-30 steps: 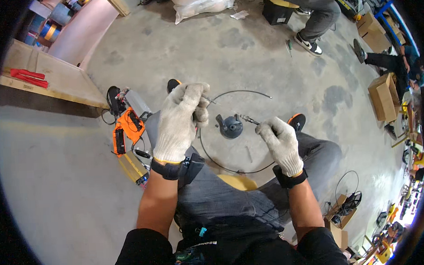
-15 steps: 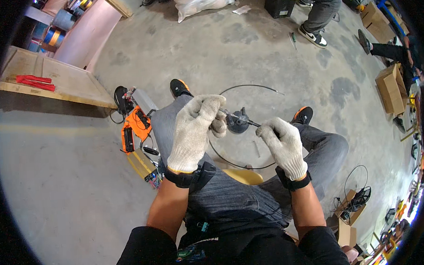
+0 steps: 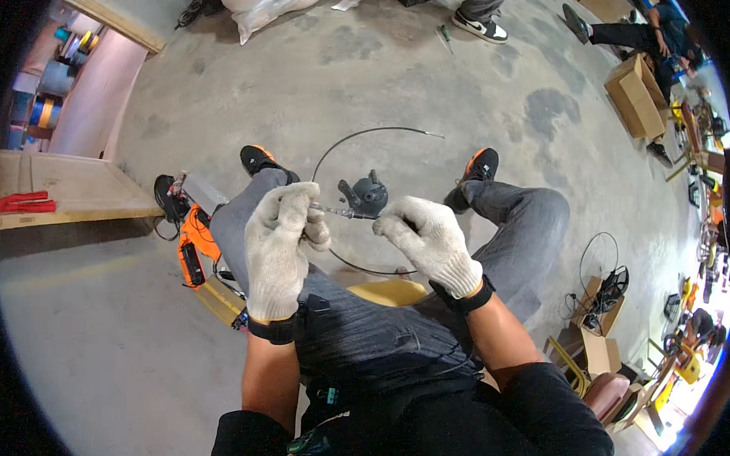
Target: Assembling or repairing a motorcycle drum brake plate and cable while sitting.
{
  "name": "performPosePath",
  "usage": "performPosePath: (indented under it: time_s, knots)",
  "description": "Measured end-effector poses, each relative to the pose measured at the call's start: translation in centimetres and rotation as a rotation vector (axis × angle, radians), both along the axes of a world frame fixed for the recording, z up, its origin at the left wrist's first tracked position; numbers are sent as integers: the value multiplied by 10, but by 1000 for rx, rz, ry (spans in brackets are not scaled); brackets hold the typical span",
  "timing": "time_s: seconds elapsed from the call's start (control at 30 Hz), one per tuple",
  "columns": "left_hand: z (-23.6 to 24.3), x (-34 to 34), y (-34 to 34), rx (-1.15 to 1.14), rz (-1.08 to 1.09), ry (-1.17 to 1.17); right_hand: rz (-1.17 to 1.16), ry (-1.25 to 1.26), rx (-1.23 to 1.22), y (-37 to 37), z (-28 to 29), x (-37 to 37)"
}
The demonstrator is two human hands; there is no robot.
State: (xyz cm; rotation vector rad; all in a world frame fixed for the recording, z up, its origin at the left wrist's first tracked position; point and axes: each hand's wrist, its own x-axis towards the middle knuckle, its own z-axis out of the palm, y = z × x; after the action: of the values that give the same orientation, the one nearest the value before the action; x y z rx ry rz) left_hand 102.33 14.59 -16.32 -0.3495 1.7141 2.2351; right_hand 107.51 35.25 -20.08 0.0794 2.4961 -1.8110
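Both pinched closed, left hand point(image 3: 279, 247) and right hand point(image 3: 421, 236) hold one cable end point(image 3: 338, 212).
Keep it straight and go slowly, so it won't bend.

Off-white gloves point(image 3: 434, 238), black cable point(image 3: 378, 129), orange-and-black shoes point(image 3: 482, 166)

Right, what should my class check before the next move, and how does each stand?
White knitted gloves on left hand and right hand: ok.
Slim silvery metal rod held by right hand: ok.
Rod's other end gripped by left hand: cannot tell, hidden.
Dark-grey round levered part clear of rod: cannot tell, they overlap in view.
Thin black cable clear of black-and-orange shoes: ok.
Slender green-handled tool picked up off grey concrete floor: not ok.
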Motion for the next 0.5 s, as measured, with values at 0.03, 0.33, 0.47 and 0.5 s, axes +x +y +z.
performPosePath:
  time_s: [0.03, 0.33, 0.47, 0.5]
  knots:
    - [-2, 2, 0, 36, 4, -13, 6, 26, -41, 0, 0, 1]
    - [-4, 5, -3, 32, -46, 9, -22, 20, -14, 4, -7, 4]
    - [0, 7, 3, -71, -15, -11, -34, 60, -48, 4, -11, 5]
    - [0, 7, 4, -76, -9, -9, -27, 24, -42, 6, -11, 5]
